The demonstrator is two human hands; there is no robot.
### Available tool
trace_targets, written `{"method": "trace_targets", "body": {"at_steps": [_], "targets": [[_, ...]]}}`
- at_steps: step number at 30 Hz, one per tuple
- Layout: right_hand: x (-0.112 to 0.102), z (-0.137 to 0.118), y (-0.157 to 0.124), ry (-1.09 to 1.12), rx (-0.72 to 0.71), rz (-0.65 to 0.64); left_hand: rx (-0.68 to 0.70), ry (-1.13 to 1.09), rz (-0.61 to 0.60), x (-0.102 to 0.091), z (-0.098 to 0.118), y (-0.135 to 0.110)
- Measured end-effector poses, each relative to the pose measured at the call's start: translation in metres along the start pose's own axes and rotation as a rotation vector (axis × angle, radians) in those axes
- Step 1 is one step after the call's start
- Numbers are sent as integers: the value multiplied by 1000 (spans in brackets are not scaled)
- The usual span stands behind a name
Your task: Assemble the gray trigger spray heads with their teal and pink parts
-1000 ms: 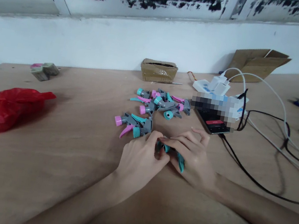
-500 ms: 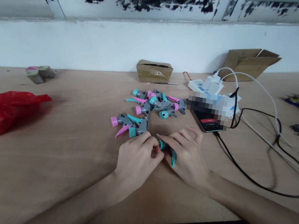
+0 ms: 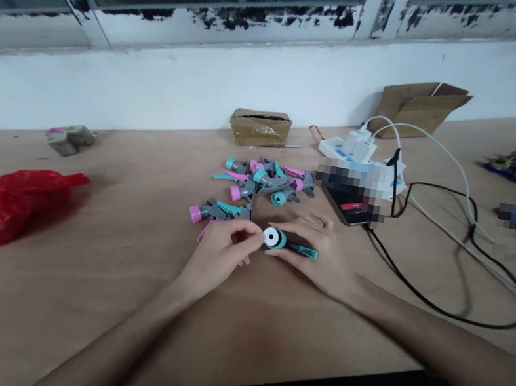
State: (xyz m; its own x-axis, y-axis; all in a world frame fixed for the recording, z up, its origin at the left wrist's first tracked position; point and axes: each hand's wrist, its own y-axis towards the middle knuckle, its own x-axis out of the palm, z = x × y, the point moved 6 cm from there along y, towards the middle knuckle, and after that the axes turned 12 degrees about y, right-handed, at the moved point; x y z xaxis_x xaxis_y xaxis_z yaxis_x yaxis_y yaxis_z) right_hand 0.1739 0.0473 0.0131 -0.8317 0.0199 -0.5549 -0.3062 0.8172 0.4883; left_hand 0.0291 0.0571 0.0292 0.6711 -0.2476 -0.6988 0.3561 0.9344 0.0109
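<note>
My right hand [image 3: 322,251] is closed around a trigger sprayer head [image 3: 301,248] with a teal collar and a teal trigger. The collar faces left, toward my other hand. A white washer [image 3: 272,237] with a dark centre hole sits at the collar's opening; whether it is seated inside, I cannot tell. At the washer's left edge, my left hand [image 3: 226,244] pinches with thumb and forefinger. Just beyond that hand lie a grey sprayer head with a pink collar [image 3: 195,213] and others partly hidden by my fingers. Farther back is a pile of grey, pink and teal sprayer heads [image 3: 270,182].
A phone [image 3: 352,211] on a black cable lies right of the pile, near a white power strip [image 3: 338,149]. Two cardboard boxes, one small [image 3: 259,132] and one open [image 3: 410,110], stand by the wall. A red plastic bag [image 3: 11,203] rests at left.
My left hand has drawn back left from the sprayer head, uncovering the collar. The sprayer head has turned so its opening with the white washer shows. The camera view has shifted slightly.
</note>
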Motion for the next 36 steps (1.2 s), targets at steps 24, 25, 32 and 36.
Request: {"method": "trace_targets", "body": {"at_steps": [24, 25, 32, 36], "targets": [[3, -1, -4, 79, -53, -28, 201, 390, 173, 3, 6, -2], [3, -2, -4, 78, -60, -27, 198, 401, 169, 4, 6, -2], [3, -4, -6, 48, -87, 7, 197, 492, 223, 6, 11, -8], [3, -5, -6, -5, -108, 29, 202, 618, 287, 5, 15, -13]]}}
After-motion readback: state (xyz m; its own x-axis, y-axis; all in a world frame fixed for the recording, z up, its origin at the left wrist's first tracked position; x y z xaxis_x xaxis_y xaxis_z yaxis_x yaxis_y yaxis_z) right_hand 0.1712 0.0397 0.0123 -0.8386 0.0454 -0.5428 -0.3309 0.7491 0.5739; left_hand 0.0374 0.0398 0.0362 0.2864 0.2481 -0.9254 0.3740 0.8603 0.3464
